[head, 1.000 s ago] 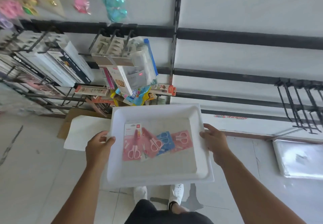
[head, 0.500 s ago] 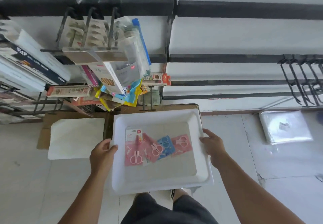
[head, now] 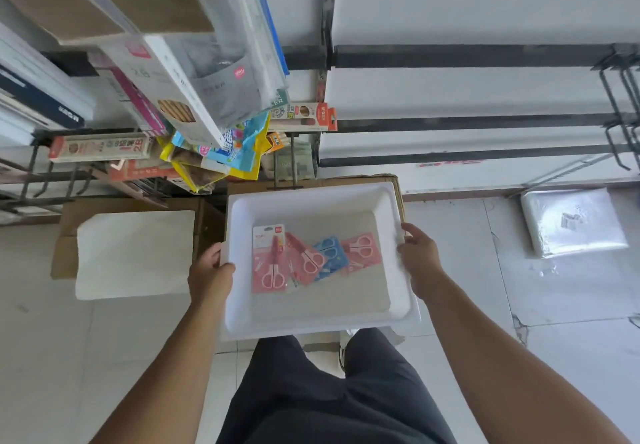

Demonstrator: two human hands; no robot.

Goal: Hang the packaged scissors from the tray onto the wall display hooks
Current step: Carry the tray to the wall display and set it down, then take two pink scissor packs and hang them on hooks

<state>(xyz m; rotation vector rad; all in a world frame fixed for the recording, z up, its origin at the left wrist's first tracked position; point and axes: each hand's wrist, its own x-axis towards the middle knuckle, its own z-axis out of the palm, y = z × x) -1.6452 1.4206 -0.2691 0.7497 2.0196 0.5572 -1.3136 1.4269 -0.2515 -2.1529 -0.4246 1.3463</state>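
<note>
In the white tray [head: 239, 308], held level above the floor, lie four packaged scissors [head: 313, 258] in an overlapping row: three on pink cards and one on a blue card, each with pale loop handles. The leftmost pack lies lengthwise toward the wall, handles nearest the person, while the other three fan out tilted to the right. The left hand [head: 207, 275] has its fingers clamped on the tray's left rim, and the right hand [head: 420, 256] grips the right rim likewise.

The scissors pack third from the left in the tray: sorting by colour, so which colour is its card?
Blue, seen in the head view.
</note>
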